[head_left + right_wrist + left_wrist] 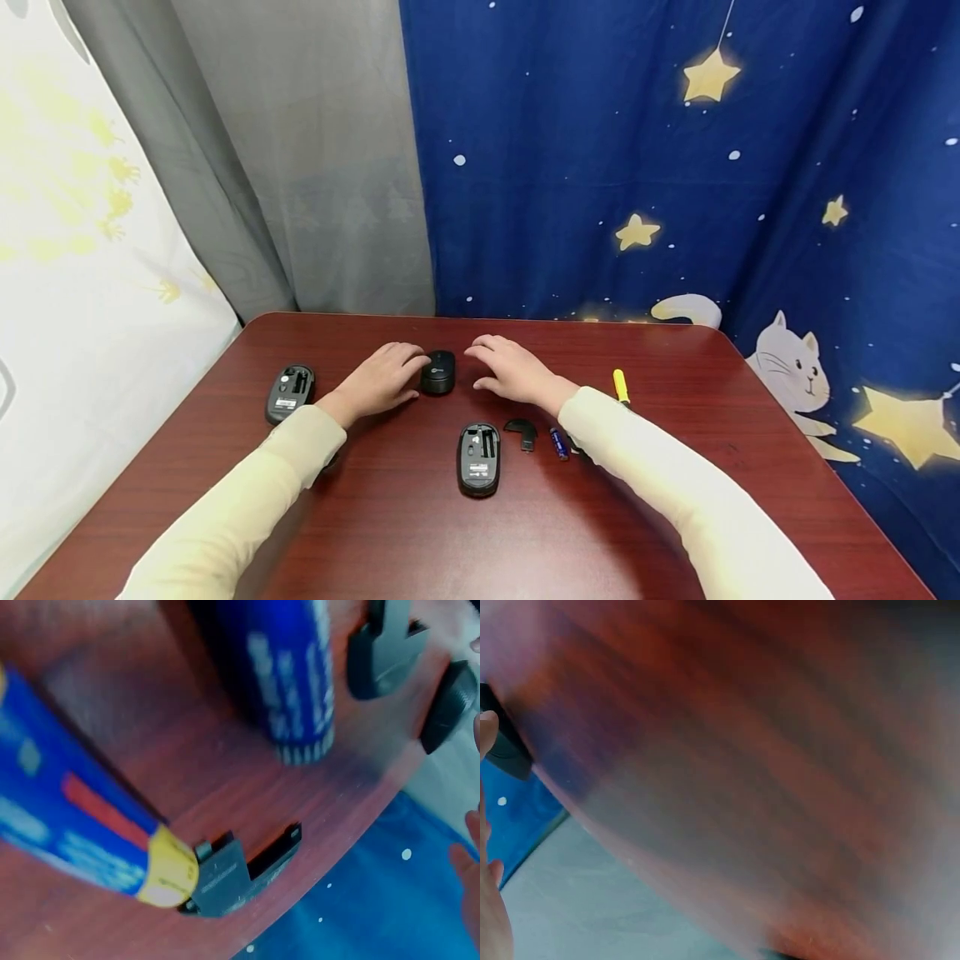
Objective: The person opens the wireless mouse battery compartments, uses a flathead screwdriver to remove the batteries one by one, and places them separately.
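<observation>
1. Upright black mouse (438,372), far centre of the red-brown wooden table (390,525): it sits top side up between both hands, a position that lets either hand close on it from its own side.
2. Left hand (381,380): rests palm down on the table, fingers relaxed and nearly straight, fingertips touching or just beside the mouse's left flank; it grips nothing. The left wrist view is blurred and shows only a dark edge of the mouse (502,742) beside a fingertip.
3. Right hand (512,369): hovers low just right of the mouse, fingers spread and loosely bent, apart from it and holding nothing.
4. Overturned mouse (478,457), nearer the person: belly up with its battery bay open, probably laid so for access to the compartment.
5. Battery cover (522,432): a curved black piece lying just right of that mouse, off its bay.
6. Blue battery (558,442): lies loose beside the cover, partly under the right sleeve (675,483); the right wrist view shows blue cells (289,675) close up, with a second black cover (240,874) lying near them.
7. Second overturned mouse (289,393): far left, belly up, well apart from the hands.
8. Yellow marker (620,386): beyond the right forearm, untouched.
</observation>
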Motion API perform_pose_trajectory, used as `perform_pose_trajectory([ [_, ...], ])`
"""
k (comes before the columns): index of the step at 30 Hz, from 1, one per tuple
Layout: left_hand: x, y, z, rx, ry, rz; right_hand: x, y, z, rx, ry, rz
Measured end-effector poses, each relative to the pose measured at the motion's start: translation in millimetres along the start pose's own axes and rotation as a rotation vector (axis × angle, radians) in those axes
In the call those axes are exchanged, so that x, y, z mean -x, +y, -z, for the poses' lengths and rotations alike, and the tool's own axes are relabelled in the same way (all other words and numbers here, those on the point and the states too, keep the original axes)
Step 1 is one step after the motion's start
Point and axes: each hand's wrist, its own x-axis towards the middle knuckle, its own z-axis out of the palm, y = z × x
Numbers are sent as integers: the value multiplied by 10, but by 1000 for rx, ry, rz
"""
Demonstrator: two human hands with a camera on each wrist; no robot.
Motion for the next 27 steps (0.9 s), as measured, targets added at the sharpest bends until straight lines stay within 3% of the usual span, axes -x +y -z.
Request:
perform_pose_trajectory([
  [8, -21, -115, -76, -124, -34, -140, -166, 59, -128, 175, -24, 219],
  [16, -15, -167, -95, -211, -87, -191, -290, 50, -244, 315, -122, 340],
  [23, 18, -195, -96, -265, -138, -236, -400, 49, -296, 415, -106, 468],
  [27, 27, -190, -100, -284, -174, -253, -419, 36, -301, 443, -118, 494],
])
